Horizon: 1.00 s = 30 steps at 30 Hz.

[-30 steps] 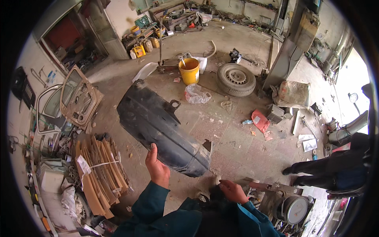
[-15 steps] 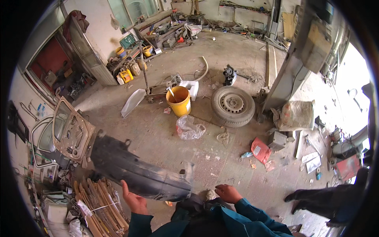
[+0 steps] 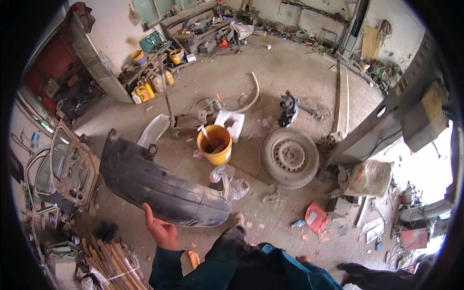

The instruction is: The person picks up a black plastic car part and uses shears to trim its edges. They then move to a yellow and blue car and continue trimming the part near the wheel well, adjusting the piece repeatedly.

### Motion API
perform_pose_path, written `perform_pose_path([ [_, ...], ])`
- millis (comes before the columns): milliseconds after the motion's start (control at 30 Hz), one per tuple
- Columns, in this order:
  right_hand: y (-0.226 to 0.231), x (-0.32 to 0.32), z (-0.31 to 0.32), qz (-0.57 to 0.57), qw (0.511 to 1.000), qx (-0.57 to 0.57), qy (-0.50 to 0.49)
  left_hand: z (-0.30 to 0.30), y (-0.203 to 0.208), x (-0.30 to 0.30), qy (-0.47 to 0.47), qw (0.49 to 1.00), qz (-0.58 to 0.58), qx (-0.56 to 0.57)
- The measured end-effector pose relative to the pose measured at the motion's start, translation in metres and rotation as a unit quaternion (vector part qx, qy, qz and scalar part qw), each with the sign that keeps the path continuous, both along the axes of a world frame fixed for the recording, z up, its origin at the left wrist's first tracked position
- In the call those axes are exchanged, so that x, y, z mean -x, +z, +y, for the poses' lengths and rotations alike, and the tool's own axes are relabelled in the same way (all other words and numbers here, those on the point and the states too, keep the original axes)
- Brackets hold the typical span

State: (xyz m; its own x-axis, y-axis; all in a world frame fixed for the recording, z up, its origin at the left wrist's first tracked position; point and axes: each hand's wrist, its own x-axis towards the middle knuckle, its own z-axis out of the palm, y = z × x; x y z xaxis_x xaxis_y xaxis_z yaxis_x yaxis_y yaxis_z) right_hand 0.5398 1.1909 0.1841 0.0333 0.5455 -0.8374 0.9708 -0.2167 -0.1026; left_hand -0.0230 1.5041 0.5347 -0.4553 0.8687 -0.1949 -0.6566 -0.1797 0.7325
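Note:
A black, curved car bumper panel (image 3: 159,186), scuffed and dusty, hangs in front of me, its right end bent with a small upright tab. My left hand (image 3: 162,232) is at its near edge, thumb up against it and the other fingers curled under; the grip is partly hidden. Only a sliver of my right hand (image 3: 303,259) shows beside my jacket, low and apart from the panel, its fingers out of sight. Just beyond the panel stand a yellow bucket (image 3: 215,157) with a tool handle in it and a crumpled clear plastic bag (image 3: 238,188).
A wheel with tyre (image 3: 290,157) lies on the floor ahead. Left are a bare car door (image 3: 75,166) and a tied bundle of wooden strips (image 3: 113,263). A metal post (image 3: 377,125) and a wrapped bundle (image 3: 367,179) stand right. Another person's dark-clothed leg (image 3: 382,275) is at lower right.
The view has shifted. The panel and my left hand have moved together a little relative to the floor. My right hand has drawn back toward my body, mostly out of sight.

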Motion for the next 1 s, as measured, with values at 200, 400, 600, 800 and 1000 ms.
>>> perform_pose_path([
  [200,0.028,-0.011,0.057,0.127,0.786,0.029,-0.605,0.175,0.027,-0.041,-0.048,0.999,0.014,0.017],
  [400,-0.011,0.012,0.232,0.155,0.703,0.031,-0.694,0.343,0.018,-0.093,-0.052,0.997,-0.008,0.049],
  [600,-0.041,-0.029,0.465,0.12,0.957,-0.151,-0.215,0.534,0.023,-0.146,-0.098,0.995,-0.007,-0.009],
  [800,-0.047,-0.146,0.676,0.186,0.772,-0.188,-0.578,0.7,0.031,-0.181,-0.087,0.996,-0.024,-0.028],
  [1000,-0.084,-0.226,0.8,0.116,0.682,-0.371,-0.62,0.861,0.014,-0.225,-0.097,0.995,0.019,-0.027],
])
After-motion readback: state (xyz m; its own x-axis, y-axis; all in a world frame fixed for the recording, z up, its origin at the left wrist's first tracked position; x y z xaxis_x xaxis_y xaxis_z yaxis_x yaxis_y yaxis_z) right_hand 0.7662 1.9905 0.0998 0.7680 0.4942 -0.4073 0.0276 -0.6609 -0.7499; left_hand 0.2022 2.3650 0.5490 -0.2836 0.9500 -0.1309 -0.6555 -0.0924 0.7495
